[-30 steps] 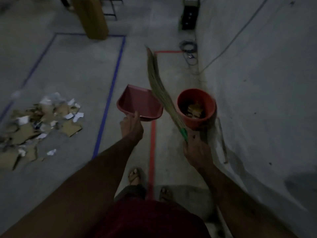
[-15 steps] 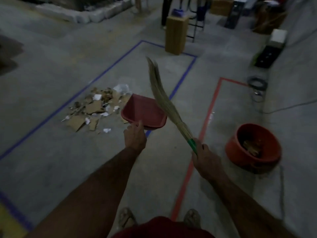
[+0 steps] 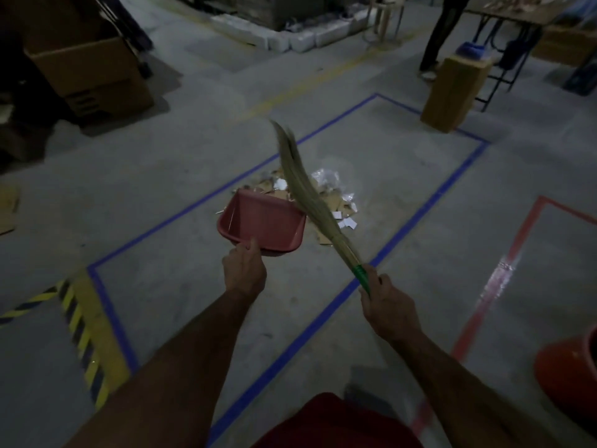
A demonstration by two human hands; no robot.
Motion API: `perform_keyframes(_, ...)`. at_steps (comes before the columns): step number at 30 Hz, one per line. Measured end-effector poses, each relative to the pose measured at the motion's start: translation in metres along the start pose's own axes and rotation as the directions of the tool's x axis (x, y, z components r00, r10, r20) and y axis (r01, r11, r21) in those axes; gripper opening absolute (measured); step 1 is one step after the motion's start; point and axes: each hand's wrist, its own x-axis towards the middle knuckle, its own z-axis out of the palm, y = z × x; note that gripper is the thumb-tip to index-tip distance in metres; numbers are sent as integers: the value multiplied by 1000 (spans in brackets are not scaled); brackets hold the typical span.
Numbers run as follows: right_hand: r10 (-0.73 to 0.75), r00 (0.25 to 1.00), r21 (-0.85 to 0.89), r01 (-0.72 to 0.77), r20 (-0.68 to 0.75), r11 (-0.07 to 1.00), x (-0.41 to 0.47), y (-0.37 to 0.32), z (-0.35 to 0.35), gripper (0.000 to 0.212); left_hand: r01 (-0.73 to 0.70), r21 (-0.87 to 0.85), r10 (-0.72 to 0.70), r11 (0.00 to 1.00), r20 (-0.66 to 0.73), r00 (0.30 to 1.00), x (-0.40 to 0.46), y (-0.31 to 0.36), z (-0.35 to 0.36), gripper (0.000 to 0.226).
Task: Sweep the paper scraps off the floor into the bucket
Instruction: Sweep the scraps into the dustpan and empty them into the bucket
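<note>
**A:** How far along is the sweeping?

**B:** Judging from the floor, a good share is remaining. A pile of paper scraps point(image 3: 326, 195) is lying inside a blue tape rectangle point(image 3: 416, 218), partly hidden behind the tools. The orange bucket point(image 3: 568, 373) is sitting well apart from it, at the lower right edge of the view; its contents are not showing.

**A:** What are the hands doing?

**B:** The left hand point(image 3: 244, 270) is gripping the handle of a red dustpan point(image 3: 263, 223), fingers curled round it, and the pan is looking empty. The right hand point(image 3: 386, 302) is clamping the green grip of a grass broom point(image 3: 303, 192), bristles pointing up and away over the pile.

**A:** And the scraps themselves?

**B:** They are showing as torn brown cardboard pieces mixed with small white bits and some crinkled clear plastic, loosely heaped. They should scatter easily.
</note>
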Motion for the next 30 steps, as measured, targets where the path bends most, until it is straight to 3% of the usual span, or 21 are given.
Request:
perform_keyframes(9,-5,991,-28,9,137,1000,97,-54,38,53,110,21,-111,994,51,993,65,-65,27,42)
perform_keyframes(18,27,934,22,-37,356,999,267,-84,90,51,236,41,-238,971,70,969,208,-135,49,37)
perform_keyframes(23,-39,898,21,33,438,999,362,-107,102,55,279,50,-281,959,57,958,294,-157,45,21)
perform_keyframes(30,-147,809,83,122,570,989,463,-149,123,59,321,75,-324,944,41,945,393,-198,56,21)
